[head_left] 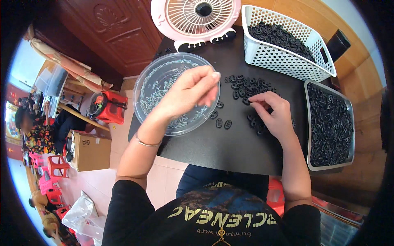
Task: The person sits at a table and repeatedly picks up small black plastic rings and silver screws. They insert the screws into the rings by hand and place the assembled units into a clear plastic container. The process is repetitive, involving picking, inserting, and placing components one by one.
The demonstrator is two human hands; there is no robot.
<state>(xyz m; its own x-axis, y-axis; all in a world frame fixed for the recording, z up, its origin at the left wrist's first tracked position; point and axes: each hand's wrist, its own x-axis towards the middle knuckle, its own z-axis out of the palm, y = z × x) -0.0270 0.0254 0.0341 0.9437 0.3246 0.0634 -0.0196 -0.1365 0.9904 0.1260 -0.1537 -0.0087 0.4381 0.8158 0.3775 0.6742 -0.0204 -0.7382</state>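
Over a clear round tub of small silvery pins, my left hand is raised with thumb and fingers pinched together. Whatever it may hold is too small to make out. My right hand reaches to the edge of a loose pile of black oval pieces, each with two holes. Its thumb and forefinger close on one black oval piece at the pile's near left side. Several more pieces lie apart between the tub and the pile, and others sit partly hidden under my right hand.
A pink fan stands at the dark table's far edge. A white perforated basket and a metal tray, both full of black pieces, are at the right. A cardboard box, red stools and other people are off left.
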